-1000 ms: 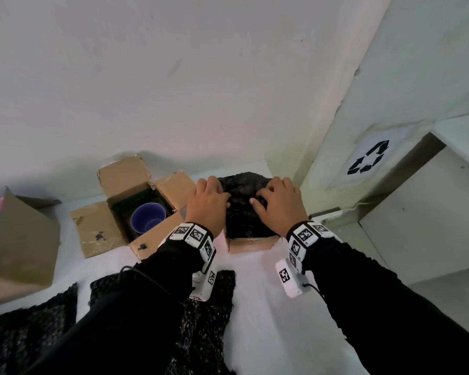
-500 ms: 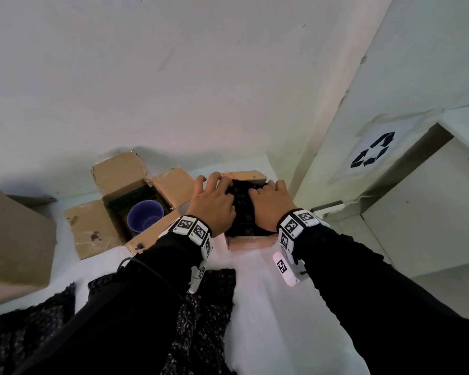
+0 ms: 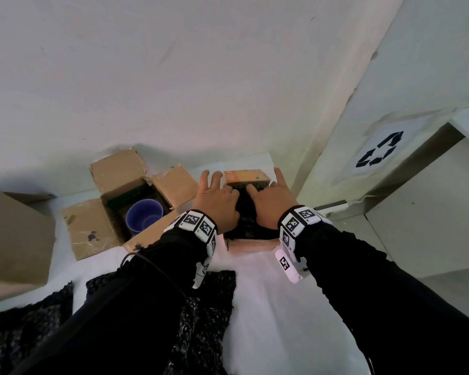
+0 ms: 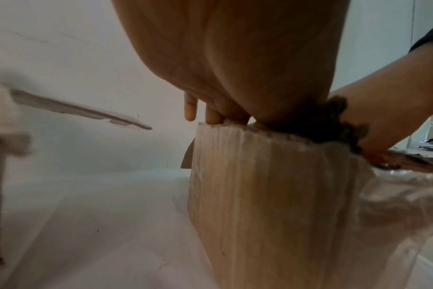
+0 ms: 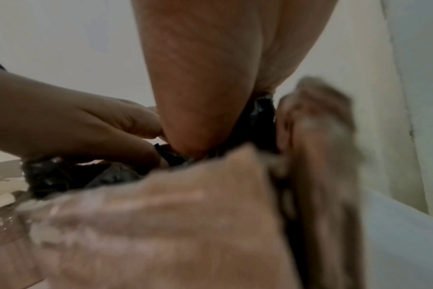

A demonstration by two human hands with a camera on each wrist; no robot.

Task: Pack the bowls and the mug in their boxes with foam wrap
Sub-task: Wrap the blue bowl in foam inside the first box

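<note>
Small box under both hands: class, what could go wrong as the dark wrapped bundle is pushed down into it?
1. Both hands, left hand and right hand, press the bundle into a tight box; hard pushing might crack what is inside or split the cardboard.
2. The box sits near the table edge and may slide off.

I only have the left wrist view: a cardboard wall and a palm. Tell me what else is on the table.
Observer: An open box left of your hands holds a purple mug, unwrapped.
Operator: Report both hands.
Observer: The left hand and right hand both press the dark foam bundle down into the small box.
Operator: Say whether any wrap is left.
Observer: Yes, dark foam sheets lie on the table nearer the person.
</note>
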